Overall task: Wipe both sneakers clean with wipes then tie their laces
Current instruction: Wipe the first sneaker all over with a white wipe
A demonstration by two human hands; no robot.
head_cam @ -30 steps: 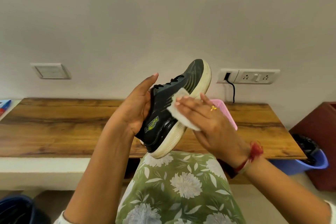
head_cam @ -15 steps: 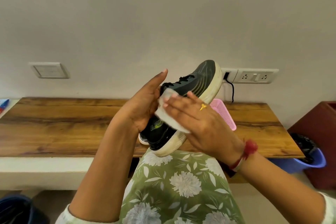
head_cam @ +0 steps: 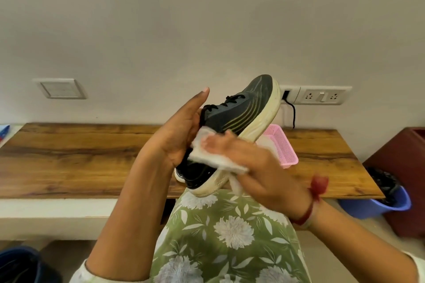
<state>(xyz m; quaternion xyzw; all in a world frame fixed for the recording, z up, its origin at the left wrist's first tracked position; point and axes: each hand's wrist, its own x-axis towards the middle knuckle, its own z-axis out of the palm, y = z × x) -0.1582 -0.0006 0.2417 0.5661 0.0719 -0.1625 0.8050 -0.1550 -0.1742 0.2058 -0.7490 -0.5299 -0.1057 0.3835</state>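
Right now the black sneaker (head_cam: 239, 119) is being held up in the air between the two hands, above the person's lap and in front of the wooden tabletop (head_cam: 69, 158). Its long axis is running diagonally, heel low and toward the person, toe high and pointing away to the right, with the cream sole (head_cam: 259, 126) facing the right side. The left hand (head_cam: 177, 135) is cupping the heel and collar from the left, fingers extended upward and palm pressed against the shoe, so it is acting as the support. The right hand (head_cam: 248, 163) is pressing a white wipe (head_cam: 211, 156) flat against the shoe's side near the heel, fingers spread over the cloth and blurred; a loose corner is hanging below the palm. The laces (head_cam: 232, 99) are looking loose near the tongue, though no knot can be made out.

Judging from this, the wiping of one shoe is under way, and the unwiped stretch is lying up and away from the right hand, along the sole toward the toe. Behind the right hand a pink basket (head_cam: 282, 147) is sitting on the tabletop. The second sneaker is not in view.
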